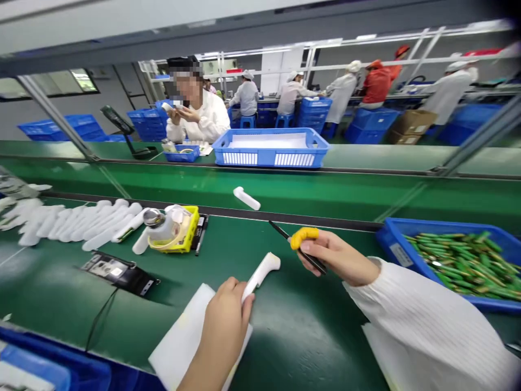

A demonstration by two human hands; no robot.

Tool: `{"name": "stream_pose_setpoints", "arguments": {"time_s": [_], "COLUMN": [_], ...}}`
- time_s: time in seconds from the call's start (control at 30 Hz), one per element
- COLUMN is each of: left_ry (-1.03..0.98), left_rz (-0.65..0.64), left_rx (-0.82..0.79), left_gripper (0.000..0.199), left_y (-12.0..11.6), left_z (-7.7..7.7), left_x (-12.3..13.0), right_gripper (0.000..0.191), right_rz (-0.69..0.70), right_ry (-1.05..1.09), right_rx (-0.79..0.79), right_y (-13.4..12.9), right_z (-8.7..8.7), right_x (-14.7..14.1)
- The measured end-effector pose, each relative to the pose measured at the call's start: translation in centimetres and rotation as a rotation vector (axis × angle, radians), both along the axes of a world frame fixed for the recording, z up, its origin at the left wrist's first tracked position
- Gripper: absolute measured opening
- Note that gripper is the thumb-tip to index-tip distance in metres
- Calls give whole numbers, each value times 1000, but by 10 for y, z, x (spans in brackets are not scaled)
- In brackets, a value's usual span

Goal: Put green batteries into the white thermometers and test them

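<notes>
My left hand [228,320] is closed around the lower part of a white plastic housing [264,270], whose bent head points up and to the right. Under that hand lies a white foam pad [187,336] on the green table. To the right, my right hand [325,252] grips black tweezers [280,231], their tip pointing up-left, above the table. A yellow cover is on one finger of this hand. The tweezers and the housing are apart. Another white housing [247,199] lies farther off on the green belt.
Left are rows of white housings [101,222], a yellow basket [191,231] with a bottle, and a black device [122,273]. A blue bin [394,239] of green boards stands right. Beyond the belt are a blue crate [271,147] and a person [203,114].
</notes>
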State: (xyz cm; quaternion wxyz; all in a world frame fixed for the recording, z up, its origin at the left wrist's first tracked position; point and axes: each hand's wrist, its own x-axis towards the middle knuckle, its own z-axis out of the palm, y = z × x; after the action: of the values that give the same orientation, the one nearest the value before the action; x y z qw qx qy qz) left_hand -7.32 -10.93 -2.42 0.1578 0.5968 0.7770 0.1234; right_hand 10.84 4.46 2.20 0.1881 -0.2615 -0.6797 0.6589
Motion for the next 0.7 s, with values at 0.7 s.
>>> {"name": "stream_pose_setpoints", "arguments": {"time_s": [0.7], "left_ry": [289], "left_rz": [-583], "left_rx": [564], "left_gripper": [30], "left_y": [-8], "left_z": [45], "left_x": [73], "right_gripper": [27], "right_rz": [-302], "right_ry": [151], "right_rx": [-60], "right_y": [-102], "right_z": [4], "right_x": [49]}}
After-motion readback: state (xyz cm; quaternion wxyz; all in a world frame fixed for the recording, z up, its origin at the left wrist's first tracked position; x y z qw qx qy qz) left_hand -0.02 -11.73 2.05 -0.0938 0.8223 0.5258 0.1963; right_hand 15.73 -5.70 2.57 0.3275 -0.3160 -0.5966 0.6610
